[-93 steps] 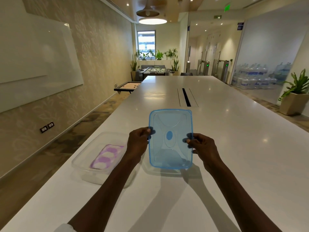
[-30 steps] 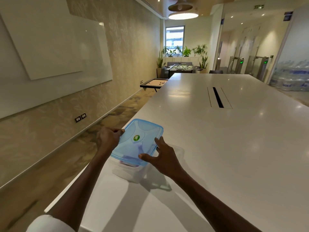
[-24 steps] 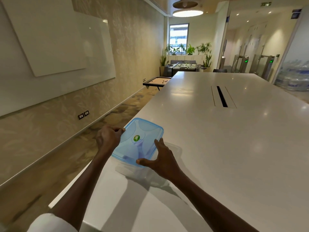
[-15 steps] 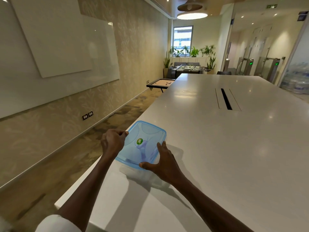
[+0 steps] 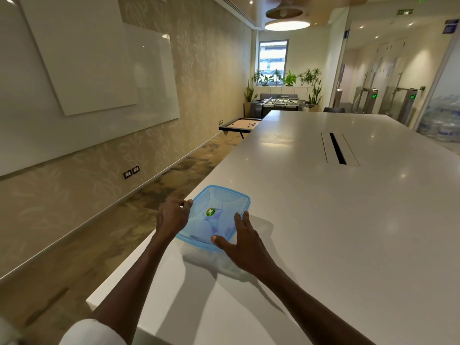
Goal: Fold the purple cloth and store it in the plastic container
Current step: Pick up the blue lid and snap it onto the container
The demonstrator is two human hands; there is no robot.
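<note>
A blue lid (image 5: 214,217) sits on the plastic container (image 5: 211,260) near the counter (image 5: 348,220) edge, the purple cloth (image 5: 215,216) dimly visible beneath. The left hand (image 5: 173,216) grips the lid's far-left rim; the right hand (image 5: 245,241) lies spread on its near corner. Uneven pressing could leave a corner unseated or nudge the container toward the edge.

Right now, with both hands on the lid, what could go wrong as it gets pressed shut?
The plastic container sits near the table edge; a hard push could slide it off. The blue lid looks slightly askew, so a corner may not seat. The left hand grips one edge while the right hand presses; uneven force could tip it.
</note>
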